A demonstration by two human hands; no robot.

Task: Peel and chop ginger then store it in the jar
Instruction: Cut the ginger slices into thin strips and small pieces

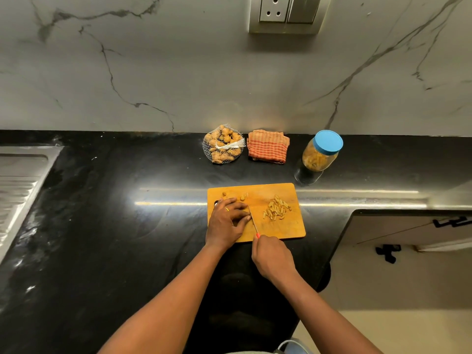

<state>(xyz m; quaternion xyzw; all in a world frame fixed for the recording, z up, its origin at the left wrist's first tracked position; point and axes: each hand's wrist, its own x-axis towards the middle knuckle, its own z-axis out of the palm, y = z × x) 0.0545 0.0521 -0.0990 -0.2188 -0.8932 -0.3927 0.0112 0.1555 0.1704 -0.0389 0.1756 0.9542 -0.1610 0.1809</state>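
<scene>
A wooden cutting board (278, 228) lies on the black counter. My left hand (227, 221) rests curled on the board's left part, covering whatever ginger is under its fingers. My right hand (273, 256) grips a knife (252, 221) by its orange handle, the blade lying against my left fingertips. A pile of chopped ginger strips (277, 208) sits on the board's right part. Small ginger bits (242, 198) lie near the board's far edge. A jar (320, 154) with a blue lid on holds chopped ginger and stands behind the board to the right.
A net bag of whole ginger (223, 148) and a folded orange checked cloth (268, 146) lie by the marble wall. A steel sink drainer (18, 180) is at the far left. The counter's edge drops off on the right, above cabinet doors (408, 231).
</scene>
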